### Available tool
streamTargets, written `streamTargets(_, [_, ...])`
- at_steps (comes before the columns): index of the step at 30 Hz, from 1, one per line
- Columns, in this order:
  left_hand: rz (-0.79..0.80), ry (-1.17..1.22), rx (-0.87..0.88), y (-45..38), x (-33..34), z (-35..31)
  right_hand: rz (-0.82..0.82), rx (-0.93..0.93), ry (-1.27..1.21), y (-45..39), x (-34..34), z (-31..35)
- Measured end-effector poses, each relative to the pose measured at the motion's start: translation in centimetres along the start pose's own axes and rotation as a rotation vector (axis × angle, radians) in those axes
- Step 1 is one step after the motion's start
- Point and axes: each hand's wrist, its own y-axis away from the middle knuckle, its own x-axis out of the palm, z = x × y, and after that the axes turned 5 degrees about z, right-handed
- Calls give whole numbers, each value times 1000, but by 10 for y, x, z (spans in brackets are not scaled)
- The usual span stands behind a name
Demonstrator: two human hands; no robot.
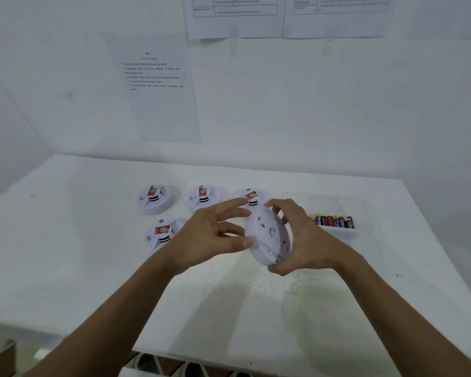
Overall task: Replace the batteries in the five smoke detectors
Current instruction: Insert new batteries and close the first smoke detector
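Note:
I hold a white round smoke detector [268, 236] tilted on edge above the table, its back side toward me. My right hand [302, 238] grips its right rim from top to bottom. My left hand [215, 235] touches its left edge with fingertips and thumb. Several other white smoke detectors with red labels lie on the table: one at the back left [155, 198], one beside it [203, 198], one partly hidden behind my fingers [252, 197], and one at the front left [161, 232]. A row of batteries [333, 221] sits in a clear tray to the right.
The clear tray [337, 205] stands at the back right of the white table [65, 254]. A pale green translucent container [326, 317] lies at the front right. Printed sheets [158, 88] hang on the white wall behind. The table's front edge runs below my forearms.

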Motion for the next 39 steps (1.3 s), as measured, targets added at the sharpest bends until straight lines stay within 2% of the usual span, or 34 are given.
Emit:
streamTargets(3, [-58,131,54,4,1,1,4,-45,-113,2,1,-1])
streamTargets(5, [-92,-35,61,7,-1,6,-1,-65,-273,2,6,-1])
streamTargets(7, [-32,-229,13,6,1,11,-13,-75,-489,4,8,-2])
streamTargets(11, [54,-264,4,8,6,18,-6,-103,-654,-2,15,3])
streamTargets(13, [24,-247,30,8,6,17,-22,-88,-656,-1,18,2])
streamTargets(17, [-41,-322,61,12,-2,13,-68,-46,-436,-2,17,1])
streamTargets(21, [-67,-378,48,14,-10,12,-110,-44,-354,-7,21,3])
streamTargets(39, [-20,-420,78,10,-36,17,-161,-36,-414,-16,34,23])
